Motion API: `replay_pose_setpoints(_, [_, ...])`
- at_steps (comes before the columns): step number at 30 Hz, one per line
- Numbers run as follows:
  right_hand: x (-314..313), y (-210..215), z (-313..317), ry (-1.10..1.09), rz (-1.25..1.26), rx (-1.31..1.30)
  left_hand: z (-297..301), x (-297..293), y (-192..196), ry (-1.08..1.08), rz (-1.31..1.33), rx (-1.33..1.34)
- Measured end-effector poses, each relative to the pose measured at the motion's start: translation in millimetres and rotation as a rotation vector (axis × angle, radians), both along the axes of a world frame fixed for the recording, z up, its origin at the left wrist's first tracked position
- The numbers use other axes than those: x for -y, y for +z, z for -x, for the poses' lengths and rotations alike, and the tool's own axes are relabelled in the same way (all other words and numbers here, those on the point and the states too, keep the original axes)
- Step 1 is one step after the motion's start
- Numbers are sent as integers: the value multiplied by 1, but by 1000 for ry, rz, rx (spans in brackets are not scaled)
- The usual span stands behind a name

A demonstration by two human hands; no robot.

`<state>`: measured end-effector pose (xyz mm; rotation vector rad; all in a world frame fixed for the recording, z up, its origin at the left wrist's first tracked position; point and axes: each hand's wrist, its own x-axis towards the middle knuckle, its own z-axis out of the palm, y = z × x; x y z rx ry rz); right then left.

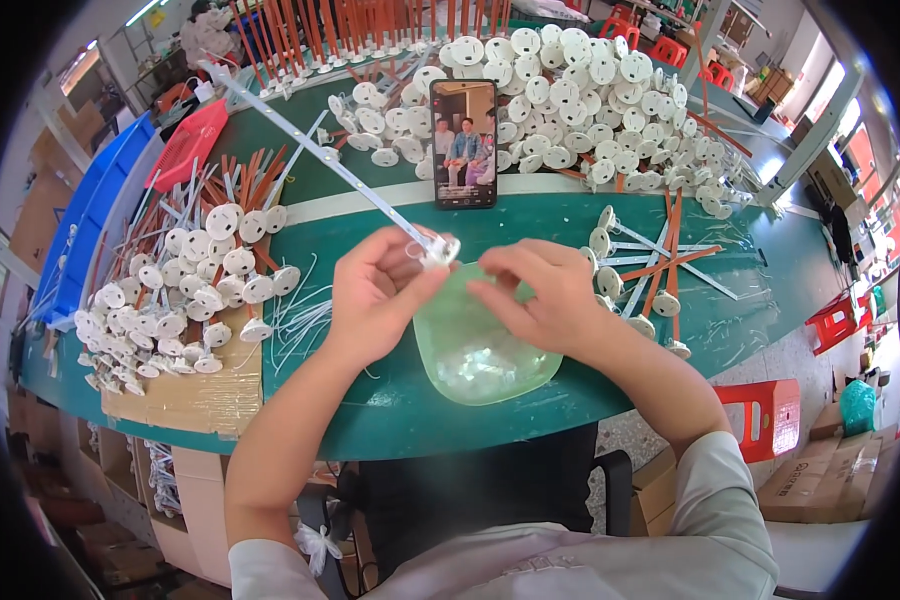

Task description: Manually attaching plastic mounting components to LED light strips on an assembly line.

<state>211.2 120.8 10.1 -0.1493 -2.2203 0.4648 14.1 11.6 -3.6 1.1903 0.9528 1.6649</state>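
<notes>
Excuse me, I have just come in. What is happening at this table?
A person's left hand holds a thin pale strip near its white end piece. The right hand is by the green bowl, fingers bent; whether it holds anything is unclear. Small shiny pieces lie in the bowl. A phone stands beyond the hands, with white round pieces heaped at left and behind.

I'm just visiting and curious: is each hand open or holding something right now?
Left hand: closed, holding a pale strip by its white end.
Right hand: fingers loosely curled over the green bowl; cannot tell whether it holds anything.
</notes>
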Motion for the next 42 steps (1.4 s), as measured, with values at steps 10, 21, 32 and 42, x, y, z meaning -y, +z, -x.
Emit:
replay_pose_setpoints(10, [-3,-5,-6,443,14,511,11,-6,-10,218,-2,-319])
replay_pose_setpoints(21, [-5,4,-3,392,265,519,9,-7,-7,287,-2,-308])
replay_pose_setpoints(32, [-2,8,2,348,314,303,8,-3,-7,207,-12,-261])
replay_pose_setpoints(42, [-1,11,-1,222,682,399,2,3,0,150,20,-148])
